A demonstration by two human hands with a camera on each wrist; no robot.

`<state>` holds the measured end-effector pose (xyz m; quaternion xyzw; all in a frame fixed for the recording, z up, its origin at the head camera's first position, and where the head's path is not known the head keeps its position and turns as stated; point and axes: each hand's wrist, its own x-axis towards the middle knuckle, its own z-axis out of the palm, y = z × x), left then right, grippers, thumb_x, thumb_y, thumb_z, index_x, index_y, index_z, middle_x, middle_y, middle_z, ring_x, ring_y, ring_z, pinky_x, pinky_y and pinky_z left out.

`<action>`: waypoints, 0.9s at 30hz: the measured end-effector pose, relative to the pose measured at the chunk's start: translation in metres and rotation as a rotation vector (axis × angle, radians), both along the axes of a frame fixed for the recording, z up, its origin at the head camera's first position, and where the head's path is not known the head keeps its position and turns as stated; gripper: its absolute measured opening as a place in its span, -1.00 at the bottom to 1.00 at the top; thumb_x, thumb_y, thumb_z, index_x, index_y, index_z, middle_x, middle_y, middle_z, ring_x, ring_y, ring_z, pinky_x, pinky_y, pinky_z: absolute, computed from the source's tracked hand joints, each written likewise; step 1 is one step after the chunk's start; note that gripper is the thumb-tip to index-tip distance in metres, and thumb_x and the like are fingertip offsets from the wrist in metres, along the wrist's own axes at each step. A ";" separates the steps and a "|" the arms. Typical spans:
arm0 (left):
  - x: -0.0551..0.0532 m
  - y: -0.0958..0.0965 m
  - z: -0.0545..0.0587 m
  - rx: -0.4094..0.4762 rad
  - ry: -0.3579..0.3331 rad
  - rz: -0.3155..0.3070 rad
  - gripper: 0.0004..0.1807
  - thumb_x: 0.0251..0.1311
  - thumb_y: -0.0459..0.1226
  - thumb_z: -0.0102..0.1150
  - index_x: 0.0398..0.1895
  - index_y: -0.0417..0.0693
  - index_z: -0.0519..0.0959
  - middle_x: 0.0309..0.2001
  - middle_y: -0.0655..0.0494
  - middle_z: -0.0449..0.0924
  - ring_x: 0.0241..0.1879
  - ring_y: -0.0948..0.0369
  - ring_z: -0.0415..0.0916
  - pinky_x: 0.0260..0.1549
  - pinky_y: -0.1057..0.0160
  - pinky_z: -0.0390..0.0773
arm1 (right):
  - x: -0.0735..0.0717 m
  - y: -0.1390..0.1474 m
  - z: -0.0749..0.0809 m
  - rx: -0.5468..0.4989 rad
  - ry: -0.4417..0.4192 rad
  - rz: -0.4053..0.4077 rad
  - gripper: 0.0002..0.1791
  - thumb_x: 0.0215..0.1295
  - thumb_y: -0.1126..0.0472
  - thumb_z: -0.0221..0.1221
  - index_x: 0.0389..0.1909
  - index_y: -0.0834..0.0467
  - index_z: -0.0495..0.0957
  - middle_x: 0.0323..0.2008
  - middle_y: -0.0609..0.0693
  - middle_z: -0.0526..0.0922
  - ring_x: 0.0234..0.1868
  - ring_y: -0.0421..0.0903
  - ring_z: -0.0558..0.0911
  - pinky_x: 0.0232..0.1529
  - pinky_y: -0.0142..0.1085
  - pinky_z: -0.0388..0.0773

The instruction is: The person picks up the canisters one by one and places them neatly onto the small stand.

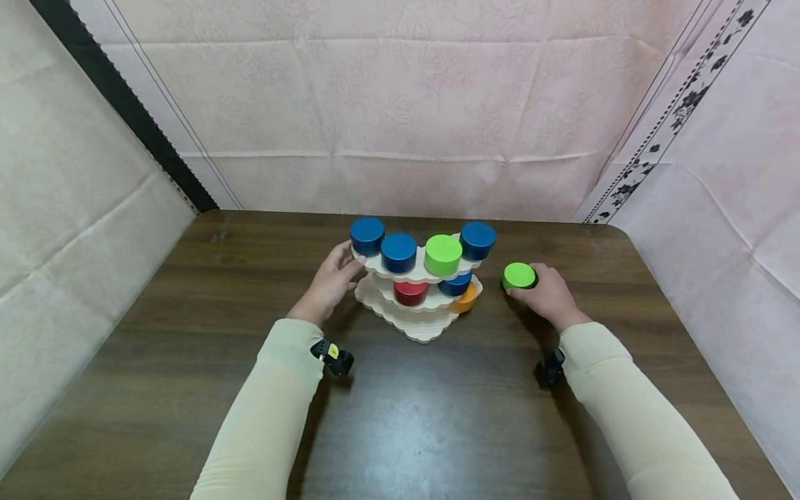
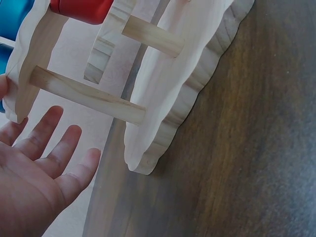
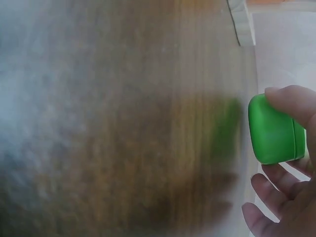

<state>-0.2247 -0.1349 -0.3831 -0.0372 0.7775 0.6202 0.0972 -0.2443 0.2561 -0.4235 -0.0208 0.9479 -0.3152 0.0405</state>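
A white wooden tiered stand (image 1: 420, 325) with scalloped edges stands on the brown table. Blue jars (image 1: 398, 252) and a green jar (image 1: 443, 255) sit on its top tier, with a red jar (image 1: 410, 293), another blue jar (image 1: 455, 285) and an orange jar (image 1: 464, 298) lower down. My left hand (image 1: 331, 283) grips the left edge of the top tier with the thumb and a finger; its other fingers (image 2: 69, 143) are spread below. Right of the stand, my right hand (image 1: 548, 295) holds a separate green jar (image 3: 274, 129) between thumb and fingers, just above the table.
The brown wooden table (image 1: 400, 430) extends in front of the stand and to both sides. Pale cloth (image 1: 400, 104) hangs behind the table's back edge and along both sides. Black wrist cameras (image 1: 335, 357) are strapped to both sleeves.
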 end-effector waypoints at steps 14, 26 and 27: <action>0.002 0.001 0.000 0.010 0.006 -0.002 -0.30 0.42 0.03 -0.07 0.53 0.15 -0.02 0.50 0.07 0.04 0.43 0.06 0.11 0.28 0.01 0.32 | 0.018 -0.007 0.011 -0.054 -0.018 0.004 -0.22 0.24 0.06 0.26 0.30 0.45 0.20 0.17 0.42 0.30 0.15 0.28 0.33 0.23 0.21 0.28; 0.002 0.001 0.000 0.010 0.004 0.001 -0.31 0.41 0.04 -0.07 0.52 0.19 0.00 0.50 0.10 0.05 0.43 0.08 0.12 0.27 0.02 0.33 | 0.037 -0.017 0.018 -0.086 -0.030 0.009 -0.21 0.22 0.03 0.29 0.31 0.40 0.22 0.19 0.37 0.32 0.18 0.26 0.34 0.23 0.21 0.29; 0.002 0.001 -0.001 0.009 0.005 0.001 -0.31 0.41 0.04 -0.07 0.52 0.19 0.00 0.50 0.10 0.05 0.43 0.08 0.12 0.27 0.02 0.34 | 0.039 -0.017 0.018 -0.087 -0.030 0.007 -0.20 0.22 0.03 0.29 0.32 0.40 0.22 0.20 0.37 0.32 0.19 0.26 0.35 0.23 0.21 0.29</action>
